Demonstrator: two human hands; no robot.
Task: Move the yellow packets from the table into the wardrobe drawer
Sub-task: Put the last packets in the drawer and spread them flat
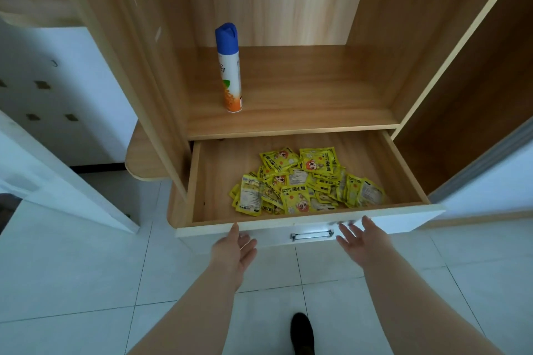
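Both hands empty with fingers straight: left hand (235, 251) and right hand (357, 242) are at the white front of the open wardrobe drawer (403, 217), either side of its handle (312, 235), with the yellow packets (305, 181) piled just beyond them, nearer the right hand; probably a push shut next.

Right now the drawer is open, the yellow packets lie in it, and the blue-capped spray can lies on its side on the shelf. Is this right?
No: the head view shows the spray can standing upright on the shelf. The drawer is open with the yellow packets in it.
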